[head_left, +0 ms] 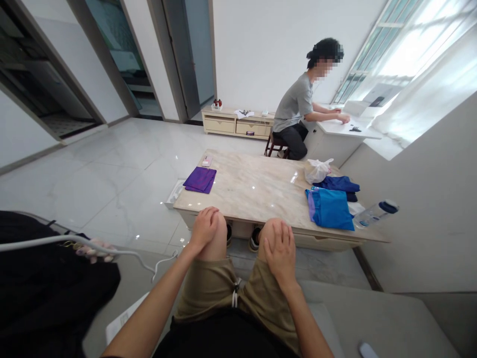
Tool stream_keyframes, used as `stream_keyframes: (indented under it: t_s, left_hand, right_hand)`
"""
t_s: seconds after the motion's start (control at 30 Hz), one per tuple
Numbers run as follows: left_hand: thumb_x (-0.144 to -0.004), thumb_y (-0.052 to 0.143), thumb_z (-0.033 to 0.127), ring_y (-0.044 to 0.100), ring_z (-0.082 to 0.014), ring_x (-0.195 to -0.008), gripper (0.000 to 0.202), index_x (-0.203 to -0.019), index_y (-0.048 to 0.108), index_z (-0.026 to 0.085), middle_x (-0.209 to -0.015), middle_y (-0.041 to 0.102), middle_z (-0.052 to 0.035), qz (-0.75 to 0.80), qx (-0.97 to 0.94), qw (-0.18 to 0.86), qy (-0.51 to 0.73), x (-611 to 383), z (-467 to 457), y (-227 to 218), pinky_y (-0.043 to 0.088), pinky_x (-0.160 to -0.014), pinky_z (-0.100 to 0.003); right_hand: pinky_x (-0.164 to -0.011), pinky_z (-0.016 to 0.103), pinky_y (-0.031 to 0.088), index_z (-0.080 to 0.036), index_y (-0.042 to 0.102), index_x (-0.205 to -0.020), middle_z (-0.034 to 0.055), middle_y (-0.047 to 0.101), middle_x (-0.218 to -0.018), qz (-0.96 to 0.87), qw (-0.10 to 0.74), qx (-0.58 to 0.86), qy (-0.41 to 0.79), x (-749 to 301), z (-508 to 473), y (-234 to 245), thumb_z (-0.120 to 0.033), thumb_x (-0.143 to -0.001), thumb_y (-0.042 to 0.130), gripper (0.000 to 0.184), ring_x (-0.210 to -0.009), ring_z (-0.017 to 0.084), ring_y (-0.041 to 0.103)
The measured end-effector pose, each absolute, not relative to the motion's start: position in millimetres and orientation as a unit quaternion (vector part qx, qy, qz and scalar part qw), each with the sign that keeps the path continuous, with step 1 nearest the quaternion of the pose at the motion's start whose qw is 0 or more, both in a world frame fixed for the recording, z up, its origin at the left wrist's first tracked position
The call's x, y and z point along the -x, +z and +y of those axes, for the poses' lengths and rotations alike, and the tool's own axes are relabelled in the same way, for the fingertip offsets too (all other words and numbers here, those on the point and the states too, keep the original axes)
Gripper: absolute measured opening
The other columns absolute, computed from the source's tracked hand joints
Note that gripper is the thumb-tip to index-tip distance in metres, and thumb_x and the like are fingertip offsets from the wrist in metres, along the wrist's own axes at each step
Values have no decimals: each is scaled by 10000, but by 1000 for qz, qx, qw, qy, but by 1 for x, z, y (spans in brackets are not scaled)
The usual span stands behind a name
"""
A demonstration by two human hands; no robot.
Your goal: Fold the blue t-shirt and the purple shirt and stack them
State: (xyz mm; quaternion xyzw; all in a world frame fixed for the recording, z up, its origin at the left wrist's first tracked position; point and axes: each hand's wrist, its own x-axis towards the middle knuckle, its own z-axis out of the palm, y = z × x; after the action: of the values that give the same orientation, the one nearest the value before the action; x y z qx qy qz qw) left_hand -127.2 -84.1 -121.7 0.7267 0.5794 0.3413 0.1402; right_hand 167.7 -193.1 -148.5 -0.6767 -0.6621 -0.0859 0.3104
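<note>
My left hand rests on my bare left knee, and my right hand lies over my right knee. Neither hand holds anything. Khaki shorts with a white drawcord cover my thighs. Beyond my knees stands a marble-topped low table bearing a folded purple cloth, a blue garment, a dark navy garment, a white plastic bag, a plastic water bottle and a phone. The nearest of these to my right hand is the blue garment.
To my left, a person in black holds a white cable in one hand. I sit on a grey sofa. Farther off, a seated person in a grey shirt has both hands on a white desk. A low cream cabinet stands against the wall.
</note>
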Motion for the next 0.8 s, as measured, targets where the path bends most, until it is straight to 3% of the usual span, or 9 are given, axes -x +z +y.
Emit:
stream_keyframes:
  t_s: [0.13,0.3,0.43,0.57,0.7,0.8]
  left_hand:
    - [-1041,483,291,668,-286,-1286,318,-1200,752,235,-1304,774,-92,584,-716,166,346,121,-84,-121,494,-1221,-510]
    - [-1028,524,330,711,-273,-1207,288,-1064,799,252,-1191,815,-68,584,-697,238,341,114,-69,-115,533,-1157,-467]
    - [-1029,488,372,779,-239,-1011,345,-942,792,234,-1016,843,-50,647,-631,295,309,124,-18,-128,615,-973,-364]
    - [-954,561,279,780,-231,-958,242,-1051,778,232,-1046,843,-64,727,-592,242,249,149,58,-156,615,-959,-360]
    - [-927,597,206,737,-289,-1155,343,-1250,710,200,-1256,786,-144,780,-565,181,200,170,130,-186,563,-1090,-450]
    - [-913,673,255,630,-361,-1361,425,-1330,659,173,-1401,697,-212,802,-556,147,160,177,170,-205,470,-1205,-543]
  right_hand:
    - [-1258,586,426,-172,566,-1558,179,513,-1636,-659,310,685,-27,-189,-174,-142,-471,-1078,503,569,-1524,374,436]
    - [-1158,529,513,-159,751,-1276,178,721,-1342,-660,283,689,99,-223,-132,-135,-509,-1067,475,492,-1266,338,652]
    - [-1110,508,530,-180,798,-1118,149,788,-1201,-681,251,676,127,-233,-114,-133,-468,-1063,473,438,-1163,322,708]
    - [-1043,500,563,-202,803,-1119,131,805,-1209,-682,281,666,109,-240,-116,-139,-493,-1072,497,425,-1137,326,735]
    - [-950,504,588,-244,795,-1109,113,818,-1184,-700,317,634,88,-255,-118,-150,-494,-1070,529,367,-1053,327,768]
    - [-893,504,589,-269,780,-1130,87,827,-1159,-693,340,631,80,-259,-117,-153,-427,-1051,538,300,-1009,328,780]
